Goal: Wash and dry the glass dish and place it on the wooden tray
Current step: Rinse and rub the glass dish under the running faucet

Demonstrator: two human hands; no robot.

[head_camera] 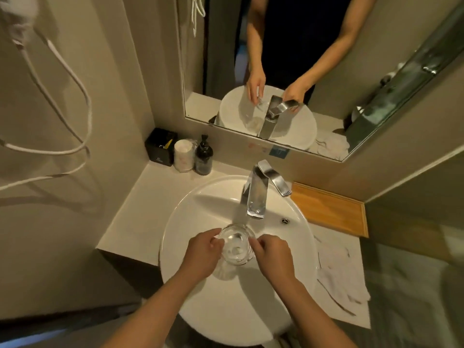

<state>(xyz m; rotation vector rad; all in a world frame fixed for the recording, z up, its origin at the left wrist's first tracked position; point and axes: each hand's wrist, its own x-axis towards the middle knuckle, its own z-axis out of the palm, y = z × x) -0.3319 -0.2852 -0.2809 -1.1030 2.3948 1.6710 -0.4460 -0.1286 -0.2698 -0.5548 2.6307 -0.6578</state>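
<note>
A clear round glass dish (236,243) is held over the middle of the white basin (200,197), just in front of the chrome tap (256,194). My left hand (200,252) grips its left rim and my right hand (272,254) grips its right rim. The dish's opening faces up toward me. I cannot tell whether water is running from the tap. The wooden tray (331,209) lies on the counter to the right of the basin, behind the tap's lever, with nothing on it.
A white towel (339,275) lies crumpled on the counter right of the basin. At the back left stand a black box (160,146), a white roll of cups (184,155) and a dark pump bottle (204,156). A mirror (288,71) hangs behind the tap.
</note>
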